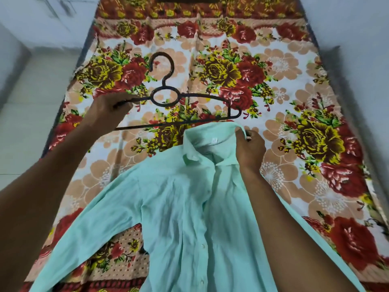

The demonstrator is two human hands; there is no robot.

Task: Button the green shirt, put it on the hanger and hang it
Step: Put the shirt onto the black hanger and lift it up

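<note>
A pale green shirt [181,207] lies front up on the flowered bedsheet, its placket closed down the middle and its collar pointing away from me. My right hand [249,147] pinches the right side of the collar and lifts it. My left hand [107,111] grips the left arm of a dark hanger [166,96], held just above the sheet beyond the collar with its hook pointing away. The hanger's right tip hangs close above the collar's far edge.
The bed [294,114] with its red, yellow and peach flower print fills the view. Pale tiled floor [35,102] runs along the left side and a pale wall [357,39] along the right. A dark strip shows at the bed's far end.
</note>
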